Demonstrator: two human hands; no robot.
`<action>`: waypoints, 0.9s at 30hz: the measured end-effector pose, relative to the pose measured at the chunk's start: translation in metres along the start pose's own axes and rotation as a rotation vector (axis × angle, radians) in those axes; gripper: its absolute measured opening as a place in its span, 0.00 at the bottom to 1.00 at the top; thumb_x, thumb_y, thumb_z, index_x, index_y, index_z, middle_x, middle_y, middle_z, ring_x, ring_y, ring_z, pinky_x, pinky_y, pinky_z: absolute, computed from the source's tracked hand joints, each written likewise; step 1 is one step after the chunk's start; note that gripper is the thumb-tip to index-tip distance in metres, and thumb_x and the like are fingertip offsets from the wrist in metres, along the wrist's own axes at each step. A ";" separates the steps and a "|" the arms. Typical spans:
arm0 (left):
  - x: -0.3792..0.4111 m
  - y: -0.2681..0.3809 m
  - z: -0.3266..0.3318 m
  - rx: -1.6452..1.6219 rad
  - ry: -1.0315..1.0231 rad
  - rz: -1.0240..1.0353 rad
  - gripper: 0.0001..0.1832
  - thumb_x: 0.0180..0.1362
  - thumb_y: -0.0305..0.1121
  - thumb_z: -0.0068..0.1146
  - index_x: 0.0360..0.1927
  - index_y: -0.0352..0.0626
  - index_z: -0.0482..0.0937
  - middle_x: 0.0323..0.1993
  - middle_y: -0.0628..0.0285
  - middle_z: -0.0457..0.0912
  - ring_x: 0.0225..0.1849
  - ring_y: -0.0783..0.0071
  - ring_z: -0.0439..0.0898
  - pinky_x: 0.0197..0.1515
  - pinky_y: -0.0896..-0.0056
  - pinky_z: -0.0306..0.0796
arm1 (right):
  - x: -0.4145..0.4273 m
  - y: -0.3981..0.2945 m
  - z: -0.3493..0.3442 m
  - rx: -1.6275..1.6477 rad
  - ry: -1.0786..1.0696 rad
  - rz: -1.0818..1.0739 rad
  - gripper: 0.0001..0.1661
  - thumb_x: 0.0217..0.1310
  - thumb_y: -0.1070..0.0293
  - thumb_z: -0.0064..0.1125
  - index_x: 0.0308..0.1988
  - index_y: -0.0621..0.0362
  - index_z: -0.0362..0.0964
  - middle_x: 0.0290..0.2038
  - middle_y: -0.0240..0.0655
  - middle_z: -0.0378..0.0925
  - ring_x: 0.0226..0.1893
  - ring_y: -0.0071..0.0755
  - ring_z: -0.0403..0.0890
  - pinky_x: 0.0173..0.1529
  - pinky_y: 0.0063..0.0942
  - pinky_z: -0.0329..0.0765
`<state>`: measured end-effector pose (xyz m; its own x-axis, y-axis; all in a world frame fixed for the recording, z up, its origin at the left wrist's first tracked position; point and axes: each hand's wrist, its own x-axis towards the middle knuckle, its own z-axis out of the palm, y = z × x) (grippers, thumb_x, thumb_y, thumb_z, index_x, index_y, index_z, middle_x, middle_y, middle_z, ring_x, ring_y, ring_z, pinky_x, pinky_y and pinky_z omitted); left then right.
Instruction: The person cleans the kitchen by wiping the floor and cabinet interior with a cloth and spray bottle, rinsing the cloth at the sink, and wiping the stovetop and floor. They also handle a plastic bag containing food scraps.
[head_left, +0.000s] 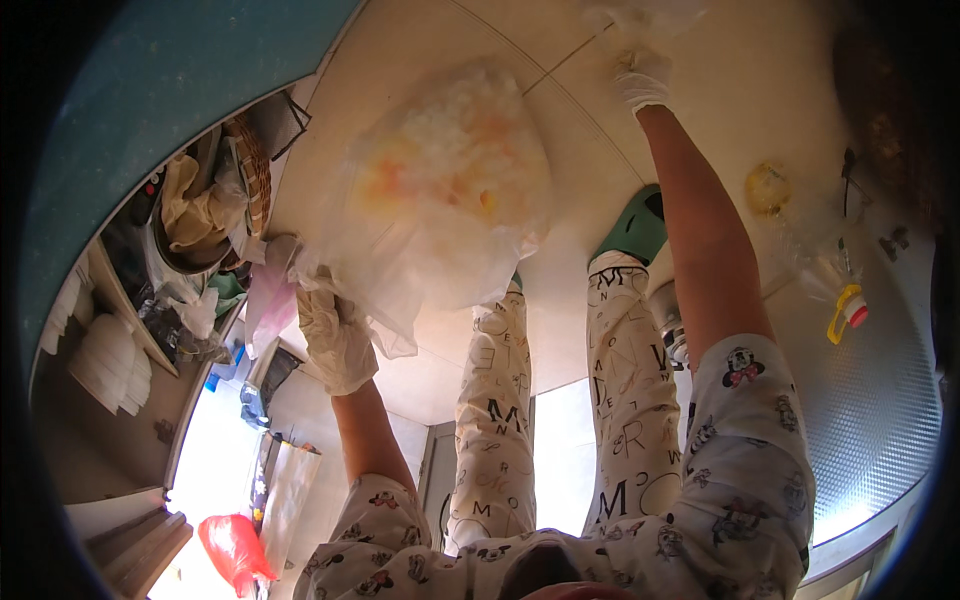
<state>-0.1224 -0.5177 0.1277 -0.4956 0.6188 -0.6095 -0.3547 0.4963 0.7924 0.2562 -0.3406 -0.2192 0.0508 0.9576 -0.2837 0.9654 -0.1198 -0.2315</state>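
A large translucent plastic bag with pale, orange and yellowish contents rests before me, above the light tiled floor. My left hand, in a loose whitish glove, is shut on the gathered edge of this bag. Stretched far forward, my right hand also wears a thin pale glove. Beside its fingers, a clear plastic piece runs out at the top of the picture. The right fingers are blurred, so whether they grip that plastic is unclear.
Left, open shelving holds a pot with cloth, a wicker basket and crumpled bags. A red plastic bag is at the lower left. On the right lie a plastic bottle with a yellow-and-red cap and a yellow round item.
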 end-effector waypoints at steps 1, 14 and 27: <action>0.001 -0.001 -0.001 0.027 -0.011 0.024 0.16 0.68 0.38 0.49 0.57 0.45 0.72 0.41 0.72 0.78 0.31 0.88 0.69 0.36 0.86 0.64 | -0.005 -0.008 -0.012 -0.075 -0.029 -0.017 0.13 0.59 0.63 0.55 0.41 0.55 0.79 0.35 0.39 0.82 0.33 0.39 0.82 0.39 0.32 0.76; -0.020 0.025 0.011 0.349 -0.052 0.053 0.09 0.66 0.33 0.49 0.43 0.39 0.76 0.31 0.66 0.71 0.31 0.77 0.67 0.33 0.72 0.64 | -0.225 -0.163 -0.311 1.702 -0.771 0.250 0.17 0.64 0.66 0.56 0.49 0.61 0.66 0.40 0.31 0.69 0.36 0.22 0.73 0.35 0.22 0.74; -0.059 0.065 0.056 0.041 -0.233 -0.184 0.09 0.66 0.36 0.52 0.44 0.45 0.79 0.25 0.79 0.70 0.23 0.93 0.64 0.23 0.89 0.57 | -0.258 -0.280 -0.284 1.055 -0.412 0.335 0.11 0.65 0.66 0.54 0.40 0.64 0.68 0.29 0.31 0.70 0.29 0.26 0.71 0.38 0.24 0.72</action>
<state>-0.0716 -0.4876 0.2140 -0.2288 0.6368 -0.7363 -0.3873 0.6344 0.6690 0.0454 -0.4795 0.1835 -0.0114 0.7038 -0.7103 0.2206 -0.6911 -0.6883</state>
